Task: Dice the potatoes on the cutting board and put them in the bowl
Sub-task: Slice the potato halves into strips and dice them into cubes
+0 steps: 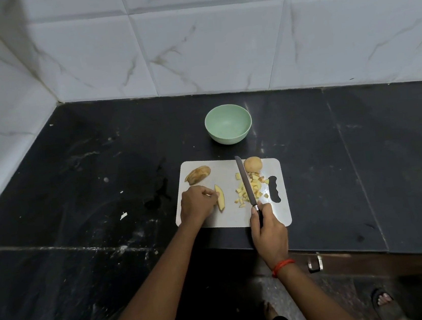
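Nearest in: right hand (pixel 267 228) at the near edge of the cutting board (pixel 228 223), fingers wrapped tight round the handle of the knife (pixel 246 182), blade pointing straight away over the pile of diced potato (pixel 252 189). Can't tell whether the edge is resting on the cubes or just above them.

A bit further out and left: left hand (pixel 196 204), fingers curled, tips pinching the left side of a potato wedge (pixel 219 197) lying flat on the board. Wedge long axis near-to-far, so pretty much parallel to the blade and off to the blade's left, with bare board between. Probably means sliding the knife left, then cutting strips along that axis before going crosswise.

Far edge of the board: a potato half (pixel 198 174) on the left, a rounder uncut chunk (pixel 253 164) on the right, just beside the knife tip.

Beyond that, on the dark counter (pixel 100 173): green bowl (pixel 228 137), nothing in it yet, so roughly halfway at a guess.
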Demonstrator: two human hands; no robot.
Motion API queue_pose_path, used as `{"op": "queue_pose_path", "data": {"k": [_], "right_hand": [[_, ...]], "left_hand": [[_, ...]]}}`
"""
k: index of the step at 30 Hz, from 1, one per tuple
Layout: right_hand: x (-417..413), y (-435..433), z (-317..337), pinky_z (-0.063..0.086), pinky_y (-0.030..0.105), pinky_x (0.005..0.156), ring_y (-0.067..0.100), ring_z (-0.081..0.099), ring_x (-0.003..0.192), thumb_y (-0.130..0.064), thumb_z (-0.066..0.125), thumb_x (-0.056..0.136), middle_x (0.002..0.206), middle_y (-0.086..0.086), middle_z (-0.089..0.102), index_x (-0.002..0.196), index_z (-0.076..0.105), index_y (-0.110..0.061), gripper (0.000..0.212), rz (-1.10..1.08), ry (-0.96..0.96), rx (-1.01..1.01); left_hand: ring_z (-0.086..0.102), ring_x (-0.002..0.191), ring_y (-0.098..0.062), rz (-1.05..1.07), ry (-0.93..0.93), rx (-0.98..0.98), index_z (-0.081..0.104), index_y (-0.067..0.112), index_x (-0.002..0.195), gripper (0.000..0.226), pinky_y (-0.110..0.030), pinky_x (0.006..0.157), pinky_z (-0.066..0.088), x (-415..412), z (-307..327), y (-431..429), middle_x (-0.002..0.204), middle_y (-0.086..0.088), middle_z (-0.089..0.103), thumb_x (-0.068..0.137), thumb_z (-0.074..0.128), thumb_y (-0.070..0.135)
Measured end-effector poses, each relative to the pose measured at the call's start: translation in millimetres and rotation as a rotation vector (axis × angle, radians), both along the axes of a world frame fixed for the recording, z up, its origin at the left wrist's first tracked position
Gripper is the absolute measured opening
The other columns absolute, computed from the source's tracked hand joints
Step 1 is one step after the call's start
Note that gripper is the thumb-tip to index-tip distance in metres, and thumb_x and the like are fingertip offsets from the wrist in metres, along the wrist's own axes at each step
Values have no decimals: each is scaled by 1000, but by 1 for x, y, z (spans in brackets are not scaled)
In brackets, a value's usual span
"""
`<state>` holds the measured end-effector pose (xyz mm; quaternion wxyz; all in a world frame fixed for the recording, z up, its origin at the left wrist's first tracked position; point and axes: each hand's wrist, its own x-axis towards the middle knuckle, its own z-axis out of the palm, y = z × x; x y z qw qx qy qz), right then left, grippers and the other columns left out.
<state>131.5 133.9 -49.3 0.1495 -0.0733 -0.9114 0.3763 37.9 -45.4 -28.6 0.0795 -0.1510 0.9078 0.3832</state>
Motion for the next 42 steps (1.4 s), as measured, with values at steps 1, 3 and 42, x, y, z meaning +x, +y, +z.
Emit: {"op": "queue_pose_path", "data": {"k": [1,3,42], "right_hand": [[-1,-1,1,32,25,44,13,47,47,-26,49,102,61,-9,53,92,44,-24,12,-1,-17,28],[-4,-6,6,32,28,45,17,46,48,-27,46,103,62,-8,51,90,42,-23,15,-1,-69,60],[-28,-51,24,38,34,61,35,67,84,-11,31,102,95,10,68,138,32,-19,37,286,-414,356]], "left_hand": [[70,80,-13,5,-2,8,77,28,74,11,-32,79,58,1,1,1,70,13,71,83,76,34],[70,71,-13,20,-1,11,69,31,59,25,-34,74,60,2,0,3,63,13,70,83,76,30],[59,63,-4,51,148,72,73,15,75,18,-8,54,36,13,-14,21,64,12,63,92,71,23]]}}
